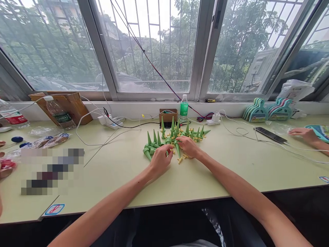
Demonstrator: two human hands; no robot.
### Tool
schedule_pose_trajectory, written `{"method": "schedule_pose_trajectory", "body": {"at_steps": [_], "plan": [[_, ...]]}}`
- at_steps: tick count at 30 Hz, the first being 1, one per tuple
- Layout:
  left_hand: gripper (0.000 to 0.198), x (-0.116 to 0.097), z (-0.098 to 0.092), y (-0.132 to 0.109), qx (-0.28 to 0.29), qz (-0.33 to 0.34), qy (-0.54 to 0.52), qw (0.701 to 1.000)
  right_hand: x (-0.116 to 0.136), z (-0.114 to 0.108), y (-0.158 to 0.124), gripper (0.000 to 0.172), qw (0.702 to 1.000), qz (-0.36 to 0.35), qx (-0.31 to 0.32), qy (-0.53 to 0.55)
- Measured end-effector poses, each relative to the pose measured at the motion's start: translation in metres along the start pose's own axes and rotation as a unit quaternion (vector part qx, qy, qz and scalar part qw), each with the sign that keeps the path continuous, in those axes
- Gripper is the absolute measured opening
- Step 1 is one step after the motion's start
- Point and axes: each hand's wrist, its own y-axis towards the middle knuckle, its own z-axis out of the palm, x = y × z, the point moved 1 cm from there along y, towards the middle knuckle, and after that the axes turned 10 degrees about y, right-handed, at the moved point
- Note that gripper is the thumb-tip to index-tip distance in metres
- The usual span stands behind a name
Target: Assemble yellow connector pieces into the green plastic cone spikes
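A cluster of green cone-shaped pieces (187,129) with wide collars covers the middle of the table, some upright and some on their sides. Small yellow T-shaped pieces (180,160) are scattered among them. At the front of the cluster my right hand (189,146) has its fingers closed on the collar end of a green cone (177,149) whose tip points down toward me. My left hand (161,158) is beside it with fingers curled together, close to the yellow bits; what they hold, if anything, is too small to make out. Several green cones (147,153) lie left of that hand.
Behind the cluster stand a small cardboard box (168,115) and a green-labelled bottle (184,107). White cables and a phone (270,134) lie to the right, near another person's hand (304,134). Teal hangers (255,110) stand by the window. Bottles and wrapped packets (55,140) are at left.
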Motion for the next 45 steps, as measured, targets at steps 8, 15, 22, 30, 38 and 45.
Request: {"method": "schedule_pose_trajectory", "body": {"at_steps": [8, 15, 22, 30, 38, 45], "plan": [[0.01, -0.002, 0.001, 0.0, 0.02, 0.007, -0.005, 1.0, 0.007, 0.001, 0.004, 0.026, 1.0, 0.02, 0.0, 0.009], [0.013, -0.003, 0.002, 0.001, 0.026, 0.008, -0.024, 0.999, 0.003, 0.001, 0.005, 0.021, 0.999, 0.013, -0.011, 0.04], [0.014, -0.003, 0.0, 0.001, 0.015, -0.024, -0.058, 0.998, -0.003, -0.002, 0.006, 0.021, 0.994, -0.016, -0.062, 0.085], [0.016, -0.005, -0.007, 0.005, -0.008, -0.099, -0.133, 0.986, 0.015, -0.016, 0.001, 0.022, 0.984, -0.039, -0.143, 0.098], [0.041, -0.008, -0.007, 0.005, 0.035, -0.113, -0.238, 0.964, 0.029, -0.01, -0.004, 0.018, 0.97, 0.025, -0.172, 0.167], [0.036, -0.008, -0.011, 0.008, 0.001, -0.16, -0.318, 0.935, 0.039, -0.003, -0.009, 0.023, 0.964, 0.028, -0.111, 0.24]]}}
